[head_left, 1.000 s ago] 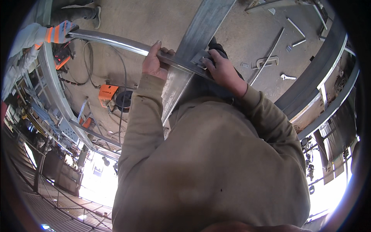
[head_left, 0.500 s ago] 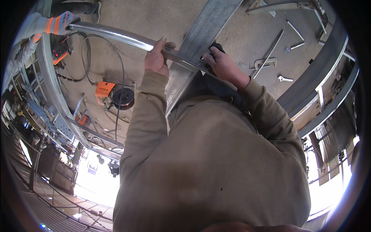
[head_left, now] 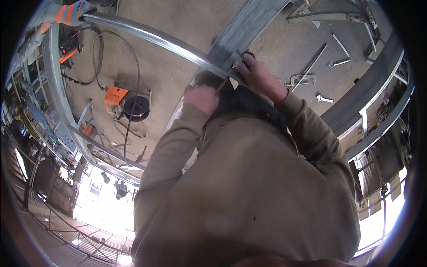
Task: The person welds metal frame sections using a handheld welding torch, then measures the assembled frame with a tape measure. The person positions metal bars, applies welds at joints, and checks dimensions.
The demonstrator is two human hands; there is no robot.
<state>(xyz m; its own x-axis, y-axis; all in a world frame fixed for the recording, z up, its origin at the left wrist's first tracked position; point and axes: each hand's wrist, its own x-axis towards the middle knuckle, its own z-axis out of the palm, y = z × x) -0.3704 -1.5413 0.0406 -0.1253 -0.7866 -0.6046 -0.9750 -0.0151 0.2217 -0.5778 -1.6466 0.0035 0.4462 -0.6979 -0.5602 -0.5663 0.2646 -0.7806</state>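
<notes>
Bar (head_left: 151, 36) crosses the beam (head_left: 251, 31), left end in a co-worker's gloved hand (head_left: 73, 12), right end partly hidden at the right hand (head_left: 260, 76). Spool (head_left: 135, 106), beside the orange unit (head_left: 115, 99), contains copper-coloured wire (head_left: 138, 119). Left hand (head_left: 201, 99) is blurred below the bar; both grips are curled, contents indeterminable.

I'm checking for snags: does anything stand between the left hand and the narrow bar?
Nothing visible does: in the picture, the left hand is just below the narrow bar, with only the beam showing between.
</notes>
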